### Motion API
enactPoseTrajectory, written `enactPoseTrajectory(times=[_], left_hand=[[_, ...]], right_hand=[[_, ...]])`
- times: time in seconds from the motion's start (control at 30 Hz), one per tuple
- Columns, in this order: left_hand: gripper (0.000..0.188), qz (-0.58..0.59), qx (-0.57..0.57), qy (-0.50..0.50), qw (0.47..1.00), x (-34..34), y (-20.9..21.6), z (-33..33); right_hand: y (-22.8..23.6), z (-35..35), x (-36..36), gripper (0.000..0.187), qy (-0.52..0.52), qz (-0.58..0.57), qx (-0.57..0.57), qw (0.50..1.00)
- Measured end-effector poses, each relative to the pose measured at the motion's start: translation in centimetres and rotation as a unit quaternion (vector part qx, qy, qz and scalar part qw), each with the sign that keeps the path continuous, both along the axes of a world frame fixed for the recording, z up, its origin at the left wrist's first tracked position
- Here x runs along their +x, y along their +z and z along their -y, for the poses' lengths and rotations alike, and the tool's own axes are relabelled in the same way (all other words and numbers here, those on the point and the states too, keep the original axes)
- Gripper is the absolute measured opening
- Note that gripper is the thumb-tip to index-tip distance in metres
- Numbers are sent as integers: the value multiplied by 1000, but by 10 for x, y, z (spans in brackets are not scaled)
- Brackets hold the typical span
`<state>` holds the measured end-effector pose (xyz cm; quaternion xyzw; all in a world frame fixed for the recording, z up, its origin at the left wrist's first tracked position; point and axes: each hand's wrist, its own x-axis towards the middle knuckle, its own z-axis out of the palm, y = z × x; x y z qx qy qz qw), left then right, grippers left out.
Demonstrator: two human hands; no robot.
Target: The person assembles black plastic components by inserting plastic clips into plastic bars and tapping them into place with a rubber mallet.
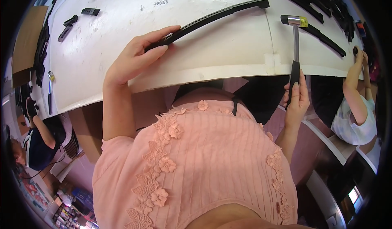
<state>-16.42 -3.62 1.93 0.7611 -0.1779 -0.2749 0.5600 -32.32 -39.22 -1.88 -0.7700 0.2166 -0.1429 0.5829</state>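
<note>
My left hand (141, 53) is closed round the near end of a long, slightly curved black plastic strip (212, 17) with a row of slots along it. The strip slants away to the right over the white tabletop (220, 53). In my right hand (299, 96) is a mallet (295, 45), gripped by its black handle at the table's front edge. Its metal head points away from me, with a black face on the left and a yellow one on the right. Beyond the mallet head lies another black strip (324, 39), partly hidden by it.
Small black plastic parts (90, 11) lie at the far left and along the far edge. More long black strips (302, 4) are piled at the far right. A second mallet (50, 82) rests at the left edge. One person (41, 135) works at left, another (355, 114) at right.
</note>
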Motion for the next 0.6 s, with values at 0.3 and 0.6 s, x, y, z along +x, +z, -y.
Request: enactPoseTrajectory(times=[0.3,0.6], left_hand=[[43,231,126,94,960,-18,-2,12],[35,298,118,140,937,-21,-17,12]], right_hand=[[3,-1,2,37,0,-5,-23,1000],[8,-3,2,38,8,-18,-48,999]])
